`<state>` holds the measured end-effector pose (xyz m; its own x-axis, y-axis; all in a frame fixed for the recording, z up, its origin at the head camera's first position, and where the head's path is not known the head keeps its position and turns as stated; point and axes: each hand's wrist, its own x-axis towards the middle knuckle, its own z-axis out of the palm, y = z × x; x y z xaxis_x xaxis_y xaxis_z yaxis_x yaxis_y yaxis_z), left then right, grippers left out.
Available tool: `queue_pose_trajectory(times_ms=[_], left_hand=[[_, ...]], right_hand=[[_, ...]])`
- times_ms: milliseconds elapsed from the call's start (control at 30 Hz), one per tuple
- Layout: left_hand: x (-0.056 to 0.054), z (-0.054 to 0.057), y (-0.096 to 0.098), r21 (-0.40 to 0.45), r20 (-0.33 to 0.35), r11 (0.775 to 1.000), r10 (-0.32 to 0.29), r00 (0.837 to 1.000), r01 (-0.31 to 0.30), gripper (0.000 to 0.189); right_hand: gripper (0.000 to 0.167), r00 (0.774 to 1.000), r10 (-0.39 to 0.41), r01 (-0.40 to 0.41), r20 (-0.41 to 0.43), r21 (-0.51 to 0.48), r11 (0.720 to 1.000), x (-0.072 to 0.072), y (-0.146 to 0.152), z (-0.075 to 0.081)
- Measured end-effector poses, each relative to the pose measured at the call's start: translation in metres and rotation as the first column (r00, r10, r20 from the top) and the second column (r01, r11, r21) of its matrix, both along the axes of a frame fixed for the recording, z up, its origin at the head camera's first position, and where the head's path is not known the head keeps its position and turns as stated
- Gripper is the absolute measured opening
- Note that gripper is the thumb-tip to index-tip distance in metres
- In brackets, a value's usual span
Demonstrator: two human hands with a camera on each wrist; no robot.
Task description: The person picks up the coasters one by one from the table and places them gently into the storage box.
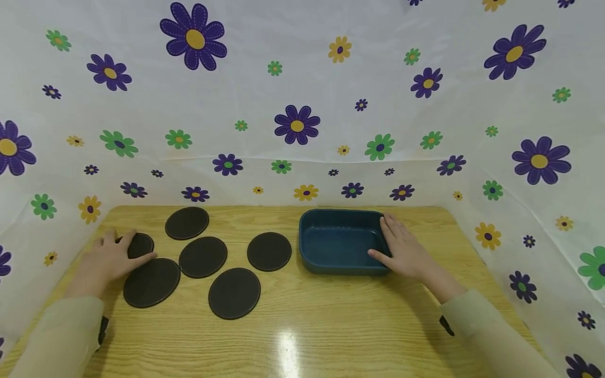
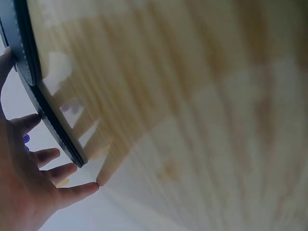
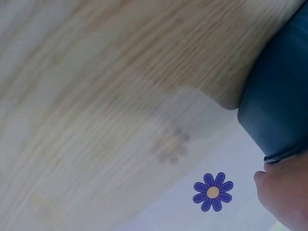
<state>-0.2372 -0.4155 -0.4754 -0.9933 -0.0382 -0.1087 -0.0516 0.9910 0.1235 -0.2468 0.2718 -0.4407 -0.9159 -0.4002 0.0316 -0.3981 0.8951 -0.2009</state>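
Observation:
At the left side of the table, my left hand (image 1: pixel 106 260) is spread over a round black coaster (image 1: pixel 142 245). Its thumb reaches over the edge of a nearer black coaster (image 1: pixel 151 283). In the left wrist view, the fingers (image 2: pixel 77 192) are apart beside the coasters' stitched edges (image 2: pixel 57 127). My right hand (image 1: pixel 404 249) rests on the right rim of a dark blue rectangular bin (image 1: pixel 342 270), fingers at the far corner and thumb over the inside. Only part of that hand (image 3: pixel 284 192) shows beside the bin wall (image 3: pixel 279 101) in the right wrist view.
More black coasters lie flat between the left hand and the bin: one at the back (image 1: pixel 187 223), one in the middle (image 1: pixel 203 257), one near the bin (image 1: pixel 269 252) and one in front (image 1: pixel 235 293). A flower-printed white curtain (image 1: pixel 302 79) borders the wooden table (image 1: pixel 331 325).

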Motion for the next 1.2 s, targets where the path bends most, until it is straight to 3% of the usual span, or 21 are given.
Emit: queue_pose_trajectory(times_ms=[233, 833, 967, 1200], left_hand=[[0.002, 0.000, -0.001, 0.012, 0.017, 1.000, 0.000, 1.000, -0.001, 0.109], [-0.001, -0.004, -0.012, -0.014, -0.063, 0.999, -0.050, 0.997, 0.049, 0.096], [-0.003, 0.000, -0.012, -0.035, -0.094, 0.997, -0.065, 0.993, 0.062, 0.094], [-0.008, 0.013, 0.002, -0.101, -0.162, 0.985, -0.158, 0.974, 0.143, 0.090]], right_hand=[[0.099, 1.000, 0.031, -0.031, -0.003, 0.040, 0.999, -0.003, 0.002, 0.001], [0.097, 0.999, 0.041, -0.042, 0.015, 0.010, 0.999, -0.003, 0.004, 0.001], [0.097, 0.999, 0.045, -0.045, 0.009, 0.007, 0.999, -0.004, 0.005, 0.000], [0.097, 0.999, 0.037, -0.037, 0.015, 0.019, 0.999, -0.002, 0.005, 0.003]])
